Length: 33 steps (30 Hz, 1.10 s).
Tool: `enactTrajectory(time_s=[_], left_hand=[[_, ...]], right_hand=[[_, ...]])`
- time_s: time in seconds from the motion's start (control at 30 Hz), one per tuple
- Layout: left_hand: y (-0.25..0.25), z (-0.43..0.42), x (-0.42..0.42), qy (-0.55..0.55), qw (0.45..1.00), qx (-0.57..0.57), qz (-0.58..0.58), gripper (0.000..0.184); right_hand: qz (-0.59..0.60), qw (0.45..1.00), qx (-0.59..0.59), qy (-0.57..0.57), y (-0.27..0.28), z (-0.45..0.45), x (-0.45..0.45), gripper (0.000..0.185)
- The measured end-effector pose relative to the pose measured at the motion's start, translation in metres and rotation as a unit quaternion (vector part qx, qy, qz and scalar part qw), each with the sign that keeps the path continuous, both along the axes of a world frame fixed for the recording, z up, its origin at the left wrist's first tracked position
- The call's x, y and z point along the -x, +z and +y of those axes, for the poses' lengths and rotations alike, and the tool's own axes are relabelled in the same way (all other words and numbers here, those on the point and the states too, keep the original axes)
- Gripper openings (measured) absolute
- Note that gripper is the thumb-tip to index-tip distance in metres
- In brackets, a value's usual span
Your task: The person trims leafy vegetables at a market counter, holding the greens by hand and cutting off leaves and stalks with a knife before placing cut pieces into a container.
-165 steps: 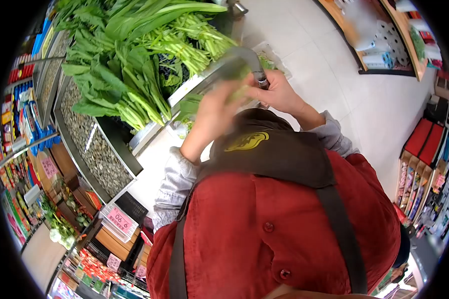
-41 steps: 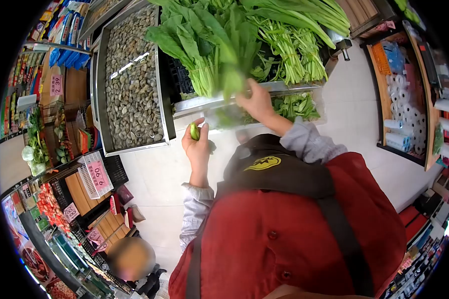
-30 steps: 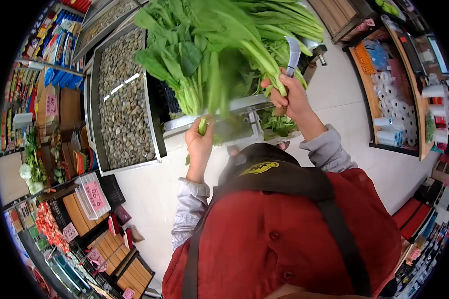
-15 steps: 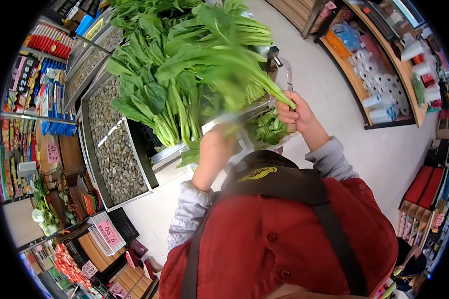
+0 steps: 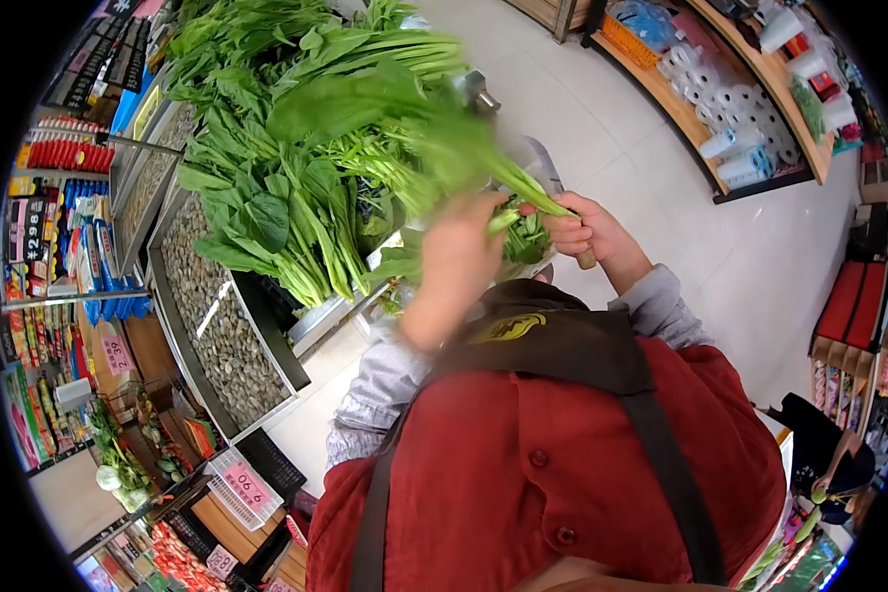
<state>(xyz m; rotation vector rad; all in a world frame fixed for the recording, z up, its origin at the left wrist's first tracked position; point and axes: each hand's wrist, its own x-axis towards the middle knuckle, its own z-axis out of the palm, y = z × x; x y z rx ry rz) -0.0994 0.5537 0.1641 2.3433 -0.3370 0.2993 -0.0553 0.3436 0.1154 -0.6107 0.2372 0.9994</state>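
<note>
Locate the leafy green stalk [image 5: 525,185] at the centre of the frame: its cut end sits at your right hand [image 5: 604,239], and its blurred leaf end extends toward the upper left, over the heap of greens [image 5: 257,148]. Your right fingers [image 5: 565,235] are closed on this stalk. They also grasp a wooden handle [image 5: 587,259], whose butt projects below the hand; you cannot clearly make out what it carries at its other end.

Your left hand [image 5: 456,264], just beside the right, is motion-blurred. A second stalk [image 5: 505,219] protrudes beside its fingers, which appear clenched on it; you cannot tell the exact grip.

Note the table [image 5: 331,321] to the left of your hands. The heap of greens covers it through the upper left of the frame, with stem ends overhanging its metal edge. Adjacent to the table, at centre left, is a metal-rimmed tray [image 5: 293,367] of clams [image 5: 217,316].

Your dark apron [image 5: 582,345], with a yellow emblem [image 5: 508,328], lies below your hands, over a red garment [image 5: 444,474]. At the upper right, a wooden shelf unit [image 5: 696,143] carries white rolls [image 5: 735,104] and an orange basket [image 5: 629,41]. A pink price card [image 5: 247,485] stands at lower left.
</note>
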Motion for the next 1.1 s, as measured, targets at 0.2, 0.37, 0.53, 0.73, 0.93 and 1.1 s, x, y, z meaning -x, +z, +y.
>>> enactTrajectory(time_s=[0.2,0.37,0.53,0.73,0.93,1.1], left_hand=[[0.007,-0.013,0.005,-0.082,0.995,0.024,0.052,0.024],[0.04,-0.005,0.005,-0.065,0.994,0.022,0.088,0.025],[0.02,-0.013,-0.017,-0.114,0.985,-0.097,0.084,0.033],[-0.046,-0.007,-0.056,-0.169,0.965,-0.028,0.199,0.043],[-0.059,0.012,-0.08,-0.128,0.876,0.201,0.42,0.031],[-0.053,0.017,-0.089,-0.114,0.839,0.277,0.454,0.032]], right_hand=[[-0.174,0.964,0.199,0.031,-0.013,-0.047,-0.005,0.043],[-0.318,0.828,0.419,0.191,0.041,-0.068,-0.024,0.033],[-0.398,0.785,0.387,0.275,0.056,-0.043,-0.038,0.026],[-0.281,0.888,0.325,0.163,0.021,-0.02,-0.054,0.049],[-0.351,0.866,0.335,0.12,-0.007,-0.013,-0.059,0.032],[-0.418,0.834,0.357,0.05,-0.008,0.005,-0.065,0.023]])
